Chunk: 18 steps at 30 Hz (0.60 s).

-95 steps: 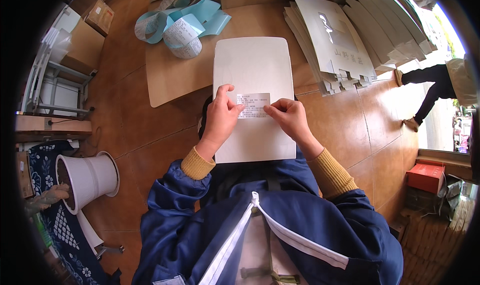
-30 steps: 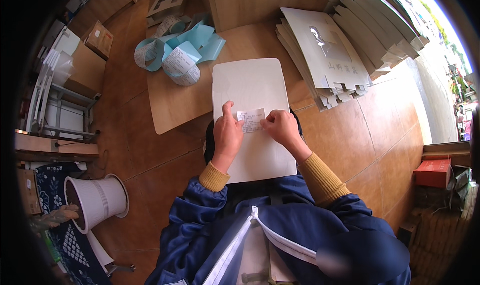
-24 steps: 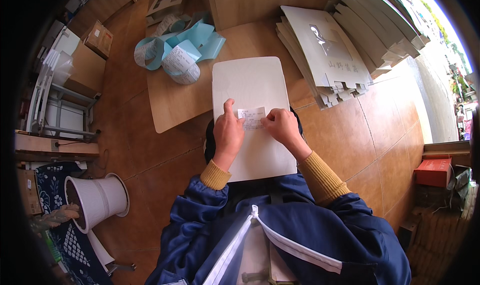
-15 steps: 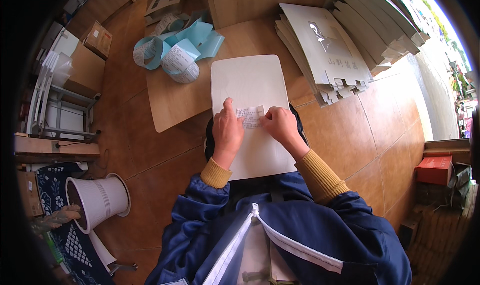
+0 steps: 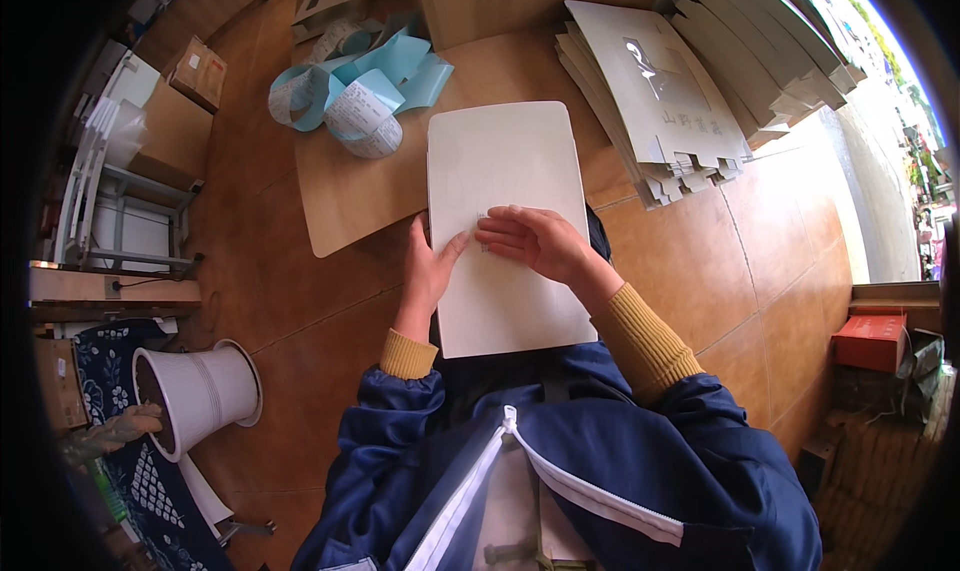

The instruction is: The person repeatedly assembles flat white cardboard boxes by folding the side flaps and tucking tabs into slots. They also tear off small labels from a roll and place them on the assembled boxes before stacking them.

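An off-white flat board (image 5: 505, 156) with rounded upper corners lies across my lap, its far end over the table. My right hand (image 5: 535, 243) is spread flat on the middle of it, palm down, fingers pointing left. Beneath those fingers is a small printed label (image 5: 484, 221), mostly hidden, with only its left edge showing. At the board's left edge rests my left hand (image 5: 430, 271), open, with its thumb on the surface and its fingers stretched out along the side. The strip of printed labels (image 5: 360, 121) on pale blue backing lies loosely coiled on the table, beyond both hands.
The wooden table (image 5: 350, 211) also carries a pile of flat printed cartons (image 5: 660, 101) at the right. A white ribbed pot (image 5: 200, 391) lies tipped at the left, below a metal rack (image 5: 145, 196). A red box (image 5: 868, 341) sits at the far right.
My right hand has opened from a pinch at the label's right side and now lies flat over it. My left hand has moved left, off the label to the board's edge.
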### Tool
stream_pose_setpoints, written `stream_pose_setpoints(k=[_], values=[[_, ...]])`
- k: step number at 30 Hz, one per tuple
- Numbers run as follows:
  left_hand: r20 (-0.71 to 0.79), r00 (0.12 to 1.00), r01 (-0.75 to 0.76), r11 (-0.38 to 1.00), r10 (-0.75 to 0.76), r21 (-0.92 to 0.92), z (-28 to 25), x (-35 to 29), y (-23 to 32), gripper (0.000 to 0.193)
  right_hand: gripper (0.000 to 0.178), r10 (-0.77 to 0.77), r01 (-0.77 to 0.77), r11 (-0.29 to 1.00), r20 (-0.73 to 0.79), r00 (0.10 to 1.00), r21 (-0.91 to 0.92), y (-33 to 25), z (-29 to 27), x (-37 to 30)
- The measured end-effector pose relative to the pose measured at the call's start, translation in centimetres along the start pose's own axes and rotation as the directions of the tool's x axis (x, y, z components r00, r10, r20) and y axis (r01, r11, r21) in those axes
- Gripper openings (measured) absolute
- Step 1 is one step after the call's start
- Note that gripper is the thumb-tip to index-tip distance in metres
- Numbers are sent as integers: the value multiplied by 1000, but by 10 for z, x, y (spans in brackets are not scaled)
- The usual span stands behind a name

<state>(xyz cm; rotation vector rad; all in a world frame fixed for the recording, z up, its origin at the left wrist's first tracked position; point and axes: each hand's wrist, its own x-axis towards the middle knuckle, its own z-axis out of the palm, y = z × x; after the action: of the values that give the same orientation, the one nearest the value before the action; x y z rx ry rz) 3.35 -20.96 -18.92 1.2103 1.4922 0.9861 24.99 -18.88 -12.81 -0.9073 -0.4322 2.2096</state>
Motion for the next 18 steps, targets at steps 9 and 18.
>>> stream_pose_setpoints(k=[9,18], values=[[28,1000,6,977,0,-212,4,-7,13,81,41,75,-81,993,68,995,90,-2,-6,4],[-12,999,30,994,-32,-108,-4,2,3,79,50,-859,160,237,-129,495,-958,12,-67,-56]])
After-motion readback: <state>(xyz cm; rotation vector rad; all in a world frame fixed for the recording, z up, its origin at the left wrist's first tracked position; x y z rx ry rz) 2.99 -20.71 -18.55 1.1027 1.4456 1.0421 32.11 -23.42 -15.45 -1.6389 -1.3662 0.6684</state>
